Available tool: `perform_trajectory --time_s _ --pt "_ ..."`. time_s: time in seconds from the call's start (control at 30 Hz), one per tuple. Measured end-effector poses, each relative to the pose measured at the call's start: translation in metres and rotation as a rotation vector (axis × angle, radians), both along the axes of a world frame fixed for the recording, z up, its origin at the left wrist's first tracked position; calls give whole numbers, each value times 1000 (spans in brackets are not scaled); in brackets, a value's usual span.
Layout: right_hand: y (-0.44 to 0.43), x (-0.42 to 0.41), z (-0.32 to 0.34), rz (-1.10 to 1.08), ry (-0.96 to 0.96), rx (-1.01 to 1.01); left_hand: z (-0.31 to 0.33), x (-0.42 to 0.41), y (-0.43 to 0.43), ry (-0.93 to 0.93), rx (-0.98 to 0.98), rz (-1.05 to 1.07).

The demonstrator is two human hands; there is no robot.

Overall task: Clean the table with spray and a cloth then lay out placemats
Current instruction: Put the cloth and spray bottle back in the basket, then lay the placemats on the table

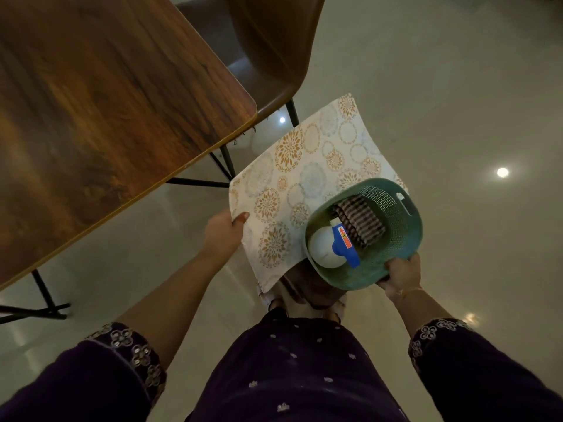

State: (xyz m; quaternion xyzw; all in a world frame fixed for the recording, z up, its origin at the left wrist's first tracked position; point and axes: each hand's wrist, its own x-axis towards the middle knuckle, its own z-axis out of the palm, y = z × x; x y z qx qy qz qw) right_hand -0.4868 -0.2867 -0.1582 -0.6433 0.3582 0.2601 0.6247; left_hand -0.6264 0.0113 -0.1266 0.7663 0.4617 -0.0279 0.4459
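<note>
Carrying supplies in: left hand [224, 231] pinches a placemat [307, 178], right hand [402, 274] grips the basket [393, 239] holding spray bottle [324, 248] and cloth [361, 220]; table [106, 102], upper left, looks untouched.

The glossy pale floor [441, 102] carries a round lamp reflection [502, 172] at the right. A brown chair [274, 50] stands tucked against the right edge of the dark wood table [106, 102], by its rounded corner. Thin black legs [42, 295] show below the table's near edge.
</note>
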Motion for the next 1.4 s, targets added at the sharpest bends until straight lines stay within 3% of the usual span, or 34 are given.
perform_trajectory --time_s 0.17,0.47,0.73,0.83,0.97,1.07,1.2,1.3,1.4 --pt "-4 2 -3 34 13 -15 29 -5 14 -48 -74 70" --pt "1 19 22 214 210 55 94 2 -1 -14 183 -9" --pt "-12 38 54 358 252 95 154 -5 -22 -127 403 98" --pt "-8 46 62 364 160 -21 168 -13 -27 -175 422 142" --pt "8 54 93 493 -208 -388 176 -27 -31 -230 370 276" --pt "35 49 123 601 -415 -271 179 -37 -33 -331 292 419" --pt "85 34 151 696 -531 -54 179 -50 -28 -438 228 587" --pt "117 23 163 712 -369 89 175 -56 -22 -543 108 715" --pt "137 12 168 714 1 281 169 -62 -17 -653 -55 812"
